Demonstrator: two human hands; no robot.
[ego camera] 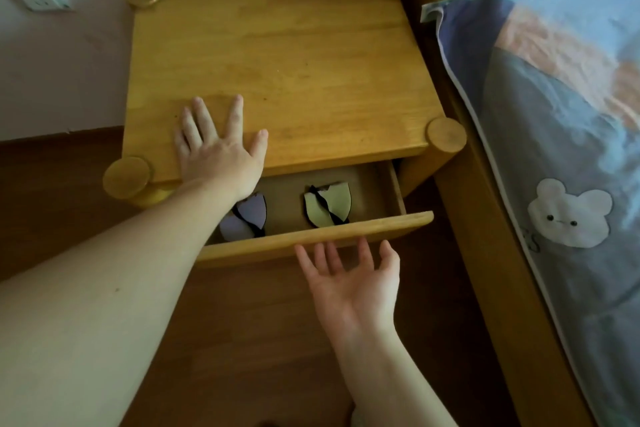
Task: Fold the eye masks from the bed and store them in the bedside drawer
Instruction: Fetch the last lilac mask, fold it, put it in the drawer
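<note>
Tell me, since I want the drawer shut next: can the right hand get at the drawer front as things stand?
Probably yes. The right hand is open, palm up, its fingers just below the drawer front, with nothing between them. The left hand lies flat on the nightstand top, out of the way.

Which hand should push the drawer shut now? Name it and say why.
Right. The right hand is open, palm up, just below the drawer front; the left hand lies flat on the nightstand top, bracing it.

Two folded eye masks (284, 210) in open drawer (311, 236); hands empty
</note>
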